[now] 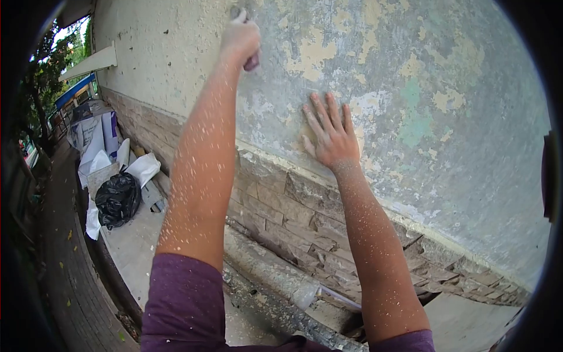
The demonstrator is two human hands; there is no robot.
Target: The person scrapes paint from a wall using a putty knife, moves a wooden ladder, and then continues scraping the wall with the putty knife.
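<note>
My left hand (241, 42) is closed around a scraper-like hand tool with a purple handle (252, 61), high up against the wall. The handle's end sticks out below the fist, and a small grey part shows above it; the working edge cannot be made out. Lower and to the right, my right hand (334, 138) lies flat on the wall with its fingers spread, holding nothing. Around both hands the painted wall (469, 152) is patchy, with grey, cream and pale green areas where paint has come off. Pale flakes and dust cover both forearms.
Rough stone cladding (281, 205) runs along the wall's base, with a dusty pipe (264, 264) below it. To the left, a black plastic bag (118, 199) sits among white sacks (142, 169) and debris on a ledge. A paved path (61, 258) passes beyond.
</note>
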